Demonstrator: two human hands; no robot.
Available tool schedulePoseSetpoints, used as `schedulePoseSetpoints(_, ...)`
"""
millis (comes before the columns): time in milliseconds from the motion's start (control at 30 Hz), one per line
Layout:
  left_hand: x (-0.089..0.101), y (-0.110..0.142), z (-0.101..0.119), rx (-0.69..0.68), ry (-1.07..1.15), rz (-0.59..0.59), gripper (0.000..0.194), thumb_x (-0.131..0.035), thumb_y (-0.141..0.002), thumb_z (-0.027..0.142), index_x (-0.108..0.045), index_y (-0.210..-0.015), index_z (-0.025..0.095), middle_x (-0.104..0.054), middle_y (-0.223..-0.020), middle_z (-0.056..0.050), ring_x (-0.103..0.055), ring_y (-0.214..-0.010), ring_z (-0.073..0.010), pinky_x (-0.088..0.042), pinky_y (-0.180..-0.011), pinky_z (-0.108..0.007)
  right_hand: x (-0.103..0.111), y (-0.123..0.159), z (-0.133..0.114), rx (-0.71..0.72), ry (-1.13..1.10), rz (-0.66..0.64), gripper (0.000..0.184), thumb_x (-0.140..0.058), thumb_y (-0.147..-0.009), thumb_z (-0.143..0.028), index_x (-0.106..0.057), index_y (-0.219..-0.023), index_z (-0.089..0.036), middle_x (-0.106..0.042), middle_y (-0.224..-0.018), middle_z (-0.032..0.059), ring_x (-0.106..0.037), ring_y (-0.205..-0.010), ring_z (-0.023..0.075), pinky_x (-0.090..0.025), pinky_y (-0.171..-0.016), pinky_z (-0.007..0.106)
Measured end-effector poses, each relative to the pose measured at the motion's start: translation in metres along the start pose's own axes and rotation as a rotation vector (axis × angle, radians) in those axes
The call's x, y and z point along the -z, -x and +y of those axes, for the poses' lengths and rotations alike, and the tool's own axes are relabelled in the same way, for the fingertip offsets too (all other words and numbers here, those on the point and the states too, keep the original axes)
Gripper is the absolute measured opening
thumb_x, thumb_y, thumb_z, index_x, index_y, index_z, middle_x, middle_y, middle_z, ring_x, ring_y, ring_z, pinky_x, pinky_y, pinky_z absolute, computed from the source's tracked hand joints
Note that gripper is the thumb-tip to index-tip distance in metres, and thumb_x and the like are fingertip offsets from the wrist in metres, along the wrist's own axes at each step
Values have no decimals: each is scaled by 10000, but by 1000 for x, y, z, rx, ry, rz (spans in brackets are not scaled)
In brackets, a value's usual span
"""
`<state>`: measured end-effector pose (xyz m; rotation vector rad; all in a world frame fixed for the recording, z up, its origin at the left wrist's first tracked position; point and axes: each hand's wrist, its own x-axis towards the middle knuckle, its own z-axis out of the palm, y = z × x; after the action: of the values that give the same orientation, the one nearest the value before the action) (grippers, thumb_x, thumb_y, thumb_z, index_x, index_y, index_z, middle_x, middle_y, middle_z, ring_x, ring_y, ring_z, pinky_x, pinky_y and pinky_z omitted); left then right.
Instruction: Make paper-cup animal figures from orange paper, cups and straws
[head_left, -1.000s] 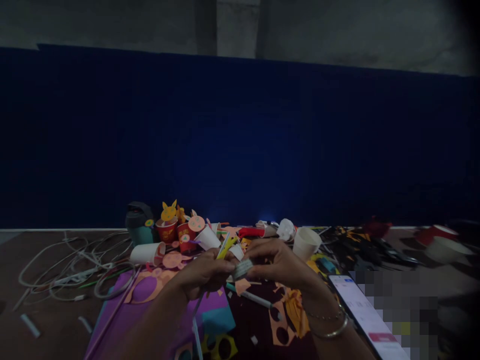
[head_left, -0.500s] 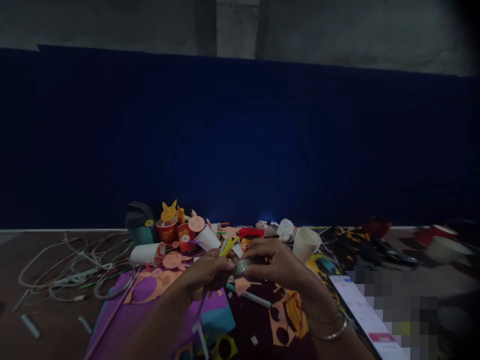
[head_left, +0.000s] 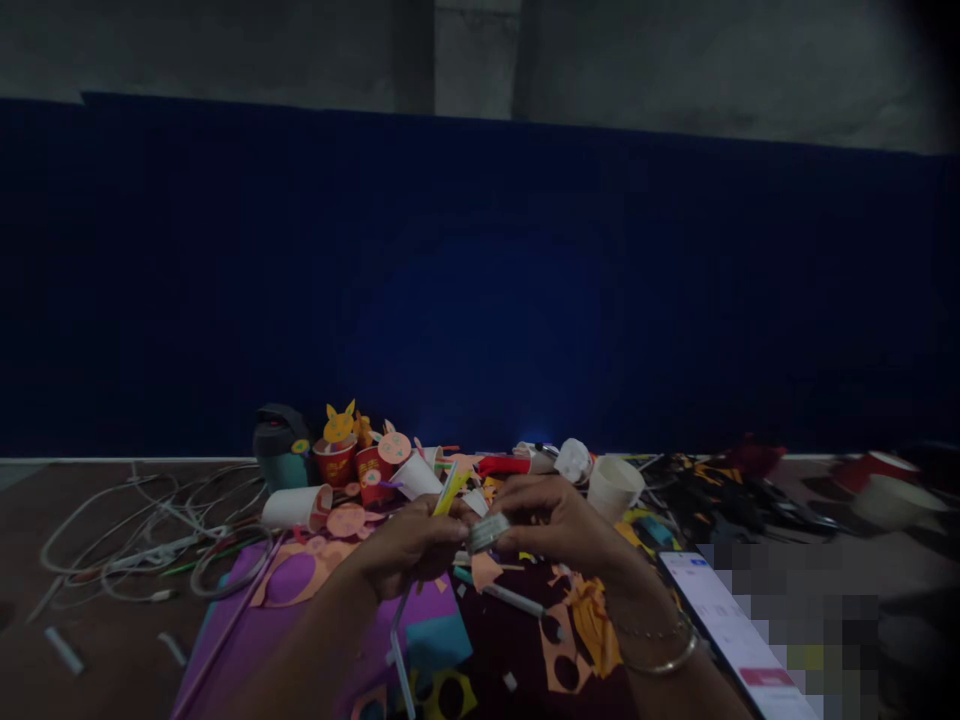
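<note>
My left hand point(head_left: 412, 545) is closed around a pale bendy straw point(head_left: 399, 650), whose lower end hangs bent below the fist. Above the fingers a yellow paper piece point(head_left: 452, 488) sticks up beside the upper end of the straw. Close by, my right hand point(head_left: 544, 520) pinches a small roll of clear tape point(head_left: 489, 532) between thumb and fingers. The tape roll is near or touching my left fingertips; I cannot tell which. Bracelets circle my right wrist. Under the hands lie purple paper point(head_left: 300, 650), a blue paper piece point(head_left: 437, 640) and a pen-like stick point(head_left: 514, 600).
Red paper cups point(head_left: 334, 462) with paper animal faces stand at the back left by a dark bottle point(head_left: 281, 450). A white cup point(head_left: 296, 508) lies on its side near tangled white cables point(head_left: 150, 540). At right are a cream cup point(head_left: 613, 487) and a phone point(head_left: 720, 620).
The tape roll has turned in my right fingers, now showing its side edge more. The yellow paper has rotated and looks narrower. Both hands stay in nearly the same place.
</note>
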<state>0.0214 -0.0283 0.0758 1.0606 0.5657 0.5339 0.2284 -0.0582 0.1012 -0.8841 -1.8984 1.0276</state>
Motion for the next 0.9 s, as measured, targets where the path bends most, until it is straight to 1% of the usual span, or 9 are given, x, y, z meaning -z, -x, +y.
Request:
schedulePoseSetpoints(133, 1, -1, 0, -14, -33, -1, 157, -627, -678, 268, -545, -757, 160, -282, -414, 119, -171, -340, -26, -100, -329, -185, 0, 1, -2, 11, 6, -3, 169, -732, -697, -258, -728, -861, -218, -598, -793, 11, -531, -689, 117, -403, -582, 238)
schedulePoseSetpoints(300, 0, -2, -3, -26, -33, -12, 145, -625, -691, 267, -536, -715, 155, -274, -414, 117, -157, -345, -22, -88, -337, -188, -1, 2, -6, 29, 43, -7, 173, -726, -706, -273, -727, -872, -225, -594, -776, 8, -530, -688, 119, -398, -583, 245)
schedulePoseSetpoints(433, 1, -2, -5, -28, -38, -1, 127, -628, -676, 241, -545, -713, 153, -305, -420, 108, -175, -346, -22, -95, -341, -188, -2, 2, -8, 51, 86, -15, 180, -725, -707, -284, -726, -876, -221, -599, -763, 7, -530, -685, 116, -401, -593, 249)
schedulePoseSetpoints(733, 2, -2, -6, -48, -44, 33, 150, -657, -639, 245, -565, -694, 141, -344, -426, 95, -206, -344, -21, -98, -347, -194, -5, 2, -8, 79, 112, -2, 184, -718, -716, -286, -725, -887, -219, -610, -770, 11, -545, -698, 121, -415, -616, 256)
schedulePoseSetpoints(900, 1, -3, -6, -38, -68, 46, 151, -660, -640, 247, -549, -667, 148, -320, -408, 103, -196, -342, -22, -94, -351, -199, -5, 3, -9, 62, 129, 4, 179, -722, -711, -284, -726, -877, -218, -608, -764, 10, -550, -698, 122, -414, -607, 254)
